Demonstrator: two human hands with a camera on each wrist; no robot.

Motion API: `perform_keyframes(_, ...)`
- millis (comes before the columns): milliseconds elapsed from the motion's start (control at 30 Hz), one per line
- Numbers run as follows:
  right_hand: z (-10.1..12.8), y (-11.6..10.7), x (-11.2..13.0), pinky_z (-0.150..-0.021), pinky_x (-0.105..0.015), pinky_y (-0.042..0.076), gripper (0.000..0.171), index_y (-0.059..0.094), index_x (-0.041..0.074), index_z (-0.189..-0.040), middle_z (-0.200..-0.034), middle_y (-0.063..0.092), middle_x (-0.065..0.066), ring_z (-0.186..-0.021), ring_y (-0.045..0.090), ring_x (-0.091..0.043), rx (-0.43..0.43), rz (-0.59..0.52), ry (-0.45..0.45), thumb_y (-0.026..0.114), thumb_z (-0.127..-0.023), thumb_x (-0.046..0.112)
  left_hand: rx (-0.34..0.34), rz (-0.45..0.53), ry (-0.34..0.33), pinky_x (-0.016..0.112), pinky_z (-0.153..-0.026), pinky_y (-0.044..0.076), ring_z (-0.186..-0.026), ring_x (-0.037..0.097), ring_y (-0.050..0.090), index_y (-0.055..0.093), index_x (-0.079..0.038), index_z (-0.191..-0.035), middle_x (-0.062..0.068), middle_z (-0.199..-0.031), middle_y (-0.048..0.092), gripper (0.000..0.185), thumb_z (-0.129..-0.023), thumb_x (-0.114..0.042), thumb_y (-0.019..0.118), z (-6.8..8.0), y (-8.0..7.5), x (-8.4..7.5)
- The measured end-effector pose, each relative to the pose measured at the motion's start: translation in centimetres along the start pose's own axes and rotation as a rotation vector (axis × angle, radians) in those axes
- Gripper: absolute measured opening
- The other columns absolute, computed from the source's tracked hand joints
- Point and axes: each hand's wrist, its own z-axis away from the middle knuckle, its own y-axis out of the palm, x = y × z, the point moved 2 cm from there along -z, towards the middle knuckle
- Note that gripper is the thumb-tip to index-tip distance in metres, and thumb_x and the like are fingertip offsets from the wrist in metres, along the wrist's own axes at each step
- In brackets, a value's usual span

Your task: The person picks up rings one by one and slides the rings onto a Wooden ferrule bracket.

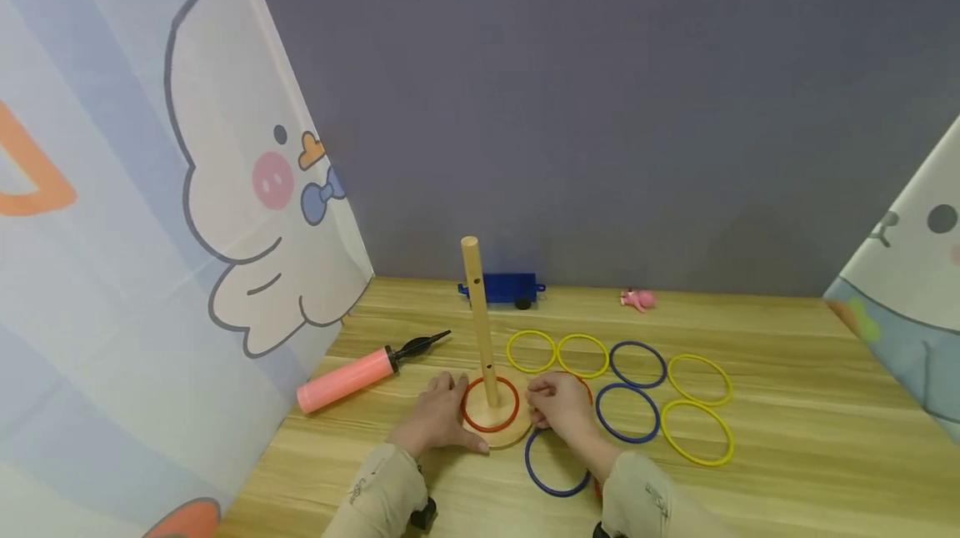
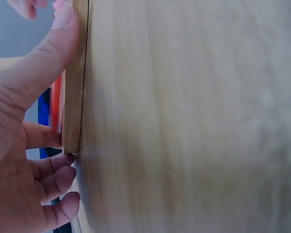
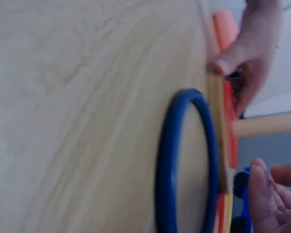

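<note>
A wooden stand has an upright post [image 1: 482,325] on a round base [image 1: 517,436]. One red ring [image 1: 467,414] lies flat on the base around the post's foot. My left hand [image 1: 437,419] grips the base from the left; its thumb [image 2: 48,63] presses the front edge and its fingers are at the far left edge. Beside the base's right edge is my right hand [image 1: 561,406], its fingers loosely bent with nothing visible between them. A blue ring [image 1: 558,494] lies just under and in front of the right hand, and a second red ring is partly hidden behind it.
Yellow rings [image 1: 712,463] and blue rings [image 1: 628,440] lie to the right. A pink hand pump [image 1: 348,381] is at left. Along the back stand a blue toy trailer [image 1: 510,288] and a small pink figure [image 1: 638,299], before a grey wall [image 1: 600,104].
</note>
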Motion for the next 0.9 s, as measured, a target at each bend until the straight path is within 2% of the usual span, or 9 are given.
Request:
perform_keyframes(200, 1.6, -3.2, 0.5, -0.057, -0.035, 0.055, 0.021, 0.066, -0.01, -0.106, -0.085, 0.068, -0.015, -0.063, 0.067, -0.027, 0.084, -0.12, 0.063, 0.067, -0.091, 0.005, -0.003, 0.021, 0.003, 0.052, -0.092, 0.04, -0.113, 0.036, 0.042, 0.035, 0.005, -0.148, 0.024, -0.126, 0.041, 0.125, -0.056, -0.063, 0.086, 0.2, -0.2, 0.0)
perform_keyframes(467, 4.3, -7.8, -0.4, -0.06, -0.028, 0.054, 0.037, 0.06, -0.013, -0.117, -0.094, 0.068, -0.011, -0.072, 0.067, -0.022, 0.269, -0.22, 0.084, 0.065, -0.094, 0.015, 0.003, 0.045, 0.009, 0.053, -0.091, 0.041, -0.111, 0.036, 0.043, 0.035, 0.005, -0.148, 0.023, -0.122, 0.042, 0.124, -0.057, -0.061, 0.087, 0.3, -0.4, 0.1)
perform_keyframes(633, 5.9, -9.9, -2.1, -0.059, -0.026, 0.052, 0.04, 0.056, -0.017, -0.118, -0.091, 0.068, -0.011, -0.07, 0.065, -0.017, 0.285, -0.234, 0.098, 0.065, -0.094, 0.014, 0.002, 0.045, 0.011, 0.05, -0.087, 0.042, -0.104, 0.032, 0.043, 0.035, 0.006, -0.147, 0.018, -0.115, 0.043, 0.125, -0.056, -0.062, 0.087, 0.4, -0.4, 0.3)
perform_keyframes(767, 6.9, -11.5, -3.5, -0.057, -0.026, 0.052, 0.041, 0.054, -0.02, -0.117, -0.084, 0.067, -0.011, -0.065, 0.063, -0.013, 0.261, -0.22, 0.11, 0.064, -0.094, 0.012, 0.005, 0.034, 0.014, 0.049, -0.086, 0.043, -0.102, 0.029, 0.044, 0.035, 0.005, -0.148, 0.016, -0.114, 0.043, 0.126, -0.055, -0.064, 0.086, 0.2, -0.3, 0.4)
perform_keyframes(900, 8.0, -13.1, -4.5, -0.055, -0.027, 0.053, 0.038, 0.055, -0.019, -0.113, -0.08, 0.065, -0.007, -0.062, 0.061, -0.013, 0.225, -0.163, 0.166, 0.064, -0.094, 0.011, 0.014, 0.035, 0.012, 0.049, -0.087, 0.043, -0.101, 0.028, 0.044, 0.035, 0.004, -0.148, 0.015, -0.112, 0.043, 0.127, -0.055, -0.065, 0.085, 0.0, -0.3, 0.4)
